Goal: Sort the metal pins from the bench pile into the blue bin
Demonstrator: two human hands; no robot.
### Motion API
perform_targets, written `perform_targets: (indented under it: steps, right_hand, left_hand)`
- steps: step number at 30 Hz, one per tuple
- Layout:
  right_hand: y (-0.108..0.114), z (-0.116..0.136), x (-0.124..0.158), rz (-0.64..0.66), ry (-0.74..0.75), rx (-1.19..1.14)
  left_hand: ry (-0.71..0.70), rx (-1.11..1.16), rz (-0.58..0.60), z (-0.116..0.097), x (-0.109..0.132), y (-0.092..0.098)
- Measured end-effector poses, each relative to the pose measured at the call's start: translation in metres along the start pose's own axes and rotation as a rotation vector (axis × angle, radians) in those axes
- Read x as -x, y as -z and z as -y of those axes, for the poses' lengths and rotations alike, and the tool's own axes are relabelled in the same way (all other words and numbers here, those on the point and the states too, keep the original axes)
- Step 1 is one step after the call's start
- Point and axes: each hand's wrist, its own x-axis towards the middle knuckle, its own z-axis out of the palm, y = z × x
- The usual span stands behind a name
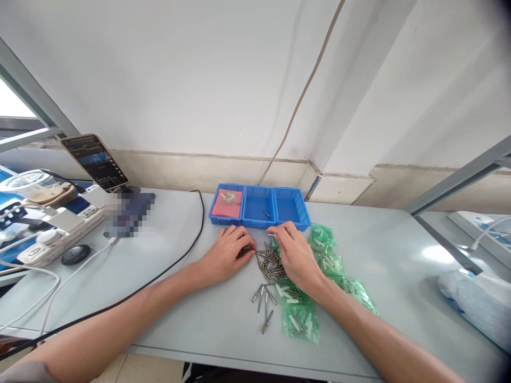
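My left hand (230,254) rests on the table, fingers curled around a small bunch of metal screws (244,250). Beside it lies a loose pile of silver and brass-coloured screws (270,262), with several stray ones (265,308) nearer the table's front. My right hand (294,256) is over the pile's right side, thumb and forefinger pinched on a screw whose shiny end (271,234) shows at the fingertips. Green plastic bags (300,322) with white plugs and screws lie under and around the right wrist. A single screw (265,213) sits in the middle blue bin (258,198).
The left blue bin (211,215) holds a red sheet and a small clear bag; the right bin (290,202) joins the row. A black cable (197,234) crosses the table on the left. A phone (96,162), power strips (66,229) and a tissue pack (475,303) stand at the sides.
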Motion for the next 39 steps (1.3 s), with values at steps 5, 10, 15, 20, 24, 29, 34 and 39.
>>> perform_targets:
  steps: [5, 10, 15, 20, 24, 29, 34, 39]
  right_hand:
    - [0.0019, 0.0026, -0.0011, 0.014, -0.023, 0.012]
    - [0.0040, 0.0052, -0.0021, 0.008, -0.021, 0.005]
    - [0.0035, 0.0035, -0.0012, -0.003, -0.019, -0.011]
    - [0.0019, 0.0014, -0.0006, -0.031, 0.025, -0.031]
    - [0.0021, 0.0019, -0.0008, -0.040, 0.034, -0.046]
    - [0.0020, 0.0023, -0.0010, -0.046, 0.030, -0.049]
    - [0.0012, 0.0014, -0.0010, -0.033, 0.018, -0.050]
    - [0.0004, 0.0012, -0.0012, -0.028, 0.010, -0.051]
  left_hand:
    - [-0.002, 0.018, -0.006, 0.0013, -0.0005, -0.0012]
    - [0.007, 0.015, -0.007, 0.0012, -0.0014, -0.0020]
    - [0.016, 0.010, -0.017, 0.0019, -0.0026, -0.0043]
    - [0.013, 0.010, -0.014, 0.0010, -0.0030, -0.0039]
    - [-0.001, 0.003, -0.011, -0.0008, -0.0028, -0.0022]
    - [-0.003, 0.010, 0.008, 0.0007, -0.0034, -0.0020]
    - [0.008, -0.006, 0.056, -0.0015, -0.0048, -0.0006]
    - [0.030, -0.008, 0.058, -0.0020, -0.0048, -0.0009]
